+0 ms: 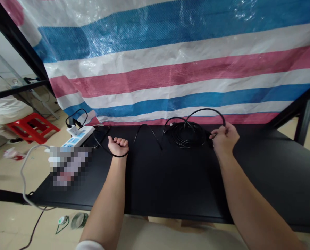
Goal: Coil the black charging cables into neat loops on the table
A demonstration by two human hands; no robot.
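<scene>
My left hand (118,146) is raised over the left part of the black table, fingers curled into a fist with nothing visible in it. A thin black cord (105,149) runs from the power strip side and crosses my left wrist. My right hand (225,138) pinches a black cable, which arches up and left from my fingers. That cable leads to a coiled bundle of black cable (187,135) on the table, just left of my right hand. A loose loop of cable (147,127) rises between the bundle and my left hand.
A white power strip (75,139) with plugged-in adapters lies at the table's left edge, beside a blurred-out item (68,166). A striped plastic sheet (170,73) hangs behind the black table (170,187). Beyond, at left, a person sits by a red stool (35,126).
</scene>
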